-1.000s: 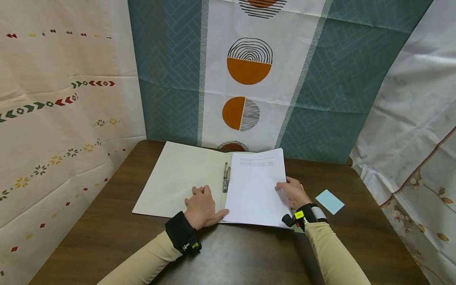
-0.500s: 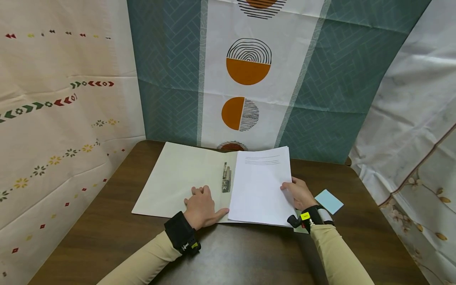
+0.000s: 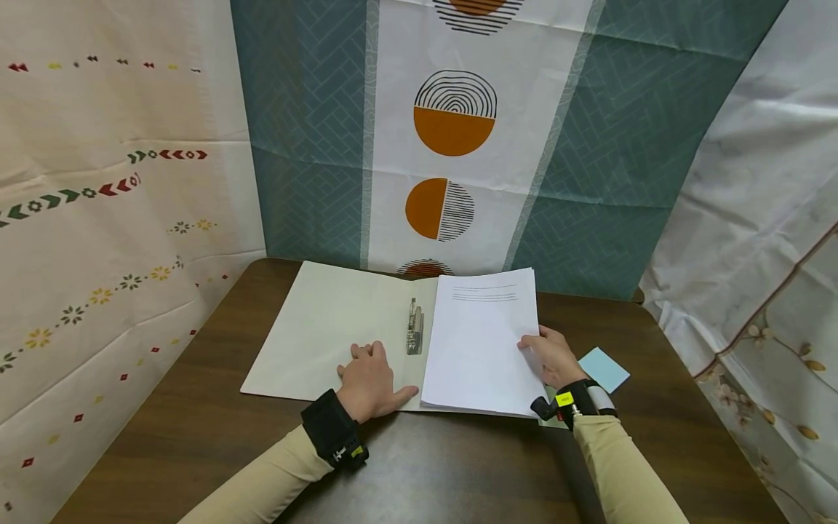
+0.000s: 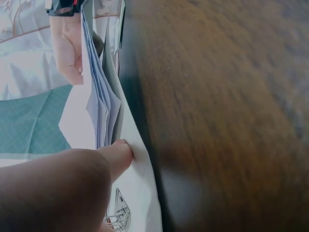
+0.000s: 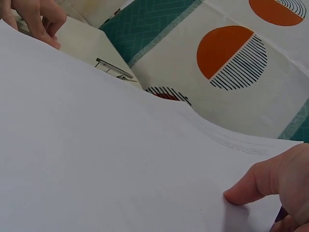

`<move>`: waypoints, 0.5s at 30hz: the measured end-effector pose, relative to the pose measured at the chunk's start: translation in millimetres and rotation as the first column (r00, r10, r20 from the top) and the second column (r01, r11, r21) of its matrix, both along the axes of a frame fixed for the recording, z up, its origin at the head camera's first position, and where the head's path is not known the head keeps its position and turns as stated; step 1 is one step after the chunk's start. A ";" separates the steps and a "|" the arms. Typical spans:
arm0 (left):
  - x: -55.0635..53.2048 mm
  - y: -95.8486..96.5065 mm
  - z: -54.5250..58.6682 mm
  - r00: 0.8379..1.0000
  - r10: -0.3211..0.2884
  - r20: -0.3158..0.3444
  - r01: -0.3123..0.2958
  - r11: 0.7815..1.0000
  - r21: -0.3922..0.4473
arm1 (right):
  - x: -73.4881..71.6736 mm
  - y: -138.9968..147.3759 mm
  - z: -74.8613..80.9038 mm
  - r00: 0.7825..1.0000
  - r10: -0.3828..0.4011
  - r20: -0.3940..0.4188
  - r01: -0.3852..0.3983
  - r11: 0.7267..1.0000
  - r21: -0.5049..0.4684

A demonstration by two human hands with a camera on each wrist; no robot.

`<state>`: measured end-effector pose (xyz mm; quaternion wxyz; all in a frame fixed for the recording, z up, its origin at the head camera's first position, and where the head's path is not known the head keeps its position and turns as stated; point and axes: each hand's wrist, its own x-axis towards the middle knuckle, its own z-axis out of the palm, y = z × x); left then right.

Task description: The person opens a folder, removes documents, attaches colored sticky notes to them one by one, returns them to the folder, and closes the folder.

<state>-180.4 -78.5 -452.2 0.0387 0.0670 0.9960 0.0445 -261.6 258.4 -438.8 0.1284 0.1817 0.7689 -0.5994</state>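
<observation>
Paper sheets look matt; metal clip and wooden table shine

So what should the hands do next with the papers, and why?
Probably lift the papers off to the right. The right hand grips their right edge, their left edge lies clear of the metal clip, and the left hand rests on the open folder, which should steady it.
</observation>
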 end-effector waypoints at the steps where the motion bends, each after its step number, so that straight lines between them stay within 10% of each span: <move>1: 0.1 0.2 0.2 1.000 0.002 0.000 -0.002 1.000 0.004 | 0.0 0.3 -0.3 1.000 -0.001 0.000 0.001 1.000 -0.003; 15: 0.7 -0.7 -1.3 0.996 0.086 -0.018 -0.083 0.989 0.125 | 1.9 0.3 -1.0 1.000 -0.010 0.000 0.010 1.000 -0.028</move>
